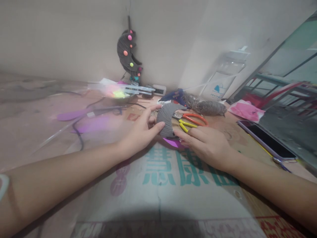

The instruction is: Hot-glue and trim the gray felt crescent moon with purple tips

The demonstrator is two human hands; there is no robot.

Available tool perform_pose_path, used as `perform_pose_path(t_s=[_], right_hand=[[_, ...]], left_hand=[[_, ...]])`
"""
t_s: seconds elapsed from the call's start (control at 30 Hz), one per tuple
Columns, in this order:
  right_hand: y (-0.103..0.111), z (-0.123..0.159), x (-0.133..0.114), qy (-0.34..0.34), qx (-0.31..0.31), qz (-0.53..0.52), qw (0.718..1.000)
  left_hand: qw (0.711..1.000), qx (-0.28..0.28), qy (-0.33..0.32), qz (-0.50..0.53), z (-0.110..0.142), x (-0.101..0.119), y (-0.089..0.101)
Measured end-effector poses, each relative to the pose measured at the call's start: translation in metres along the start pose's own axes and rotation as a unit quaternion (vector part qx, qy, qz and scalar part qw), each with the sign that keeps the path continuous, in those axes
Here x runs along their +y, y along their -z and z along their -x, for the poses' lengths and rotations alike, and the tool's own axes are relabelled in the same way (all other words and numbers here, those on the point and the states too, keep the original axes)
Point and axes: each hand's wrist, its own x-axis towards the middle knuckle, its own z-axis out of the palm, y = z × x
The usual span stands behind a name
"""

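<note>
A crescent moon wrapped in grey yarn is held above the cardboard in the middle of the view. My left hand grips its left side, thumb on the front face and index finger along the top. At the crescent's lower right tip, my right hand has its fingers closed; what they pinch, if anything, is hidden. A piece of purple paper shows just under the crescent. Behind my right hand lie pliers with an orange and a yellow handle.
A decorated grey crescent hangs against the wall. Below it are a bowl of bright bits and clear glue sticks. A blue glue gun, grey yarn, a bottle, pink cloth and a phone stand rightward.
</note>
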Motion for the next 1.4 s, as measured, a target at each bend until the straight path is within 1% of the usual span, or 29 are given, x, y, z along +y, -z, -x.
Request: perform_pose_path(t_s=[0.37, 0.53, 0.7, 0.77, 0.93, 1.07, 1.17, 1.27, 1.33, 1.4], right_hand=[[0.0, 0.001, 0.0, 0.005, -0.011, -0.001, 1.0], [0.003, 0.0, -0.001, 0.037, 0.003, -0.016, 0.999], [0.007, 0.002, -0.004, 0.068, 0.021, -0.06, 0.996], [0.009, 0.002, -0.005, 0.068, 0.035, -0.079, 0.994], [0.011, -0.002, -0.004, 0.019, 0.061, -0.057, 0.996], [0.009, 0.0, 0.002, -0.063, 0.057, -0.077, 0.993], [0.002, 0.003, 0.01, -0.131, 0.04, -0.094, 0.986], [-0.004, 0.003, 0.015, -0.184, 0.023, -0.087, 0.979], [-0.006, 0.002, 0.015, -0.183, 0.032, -0.074, 0.98], [-0.005, 0.0, 0.012, -0.158, 0.048, -0.054, 0.985]], left_hand=[[1.0, -0.004, 0.008, 0.015, 0.0, 0.003, -0.001], [1.0, 0.002, 0.013, 0.025, -0.002, 0.001, -0.001], [0.997, 0.009, 0.024, 0.069, -0.003, 0.003, -0.002], [0.996, 0.016, 0.029, 0.079, -0.004, 0.003, -0.001], [0.994, 0.048, 0.032, 0.088, -0.008, 0.002, 0.003], [0.995, 0.054, 0.033, 0.08, -0.008, 0.004, 0.004], [0.997, 0.06, 0.038, 0.042, -0.007, 0.005, 0.004], [0.997, 0.07, -0.003, -0.025, -0.007, 0.004, 0.004], [0.996, 0.056, -0.018, -0.063, -0.005, 0.004, 0.004], [0.995, 0.026, -0.016, -0.093, -0.003, 0.006, 0.002]])
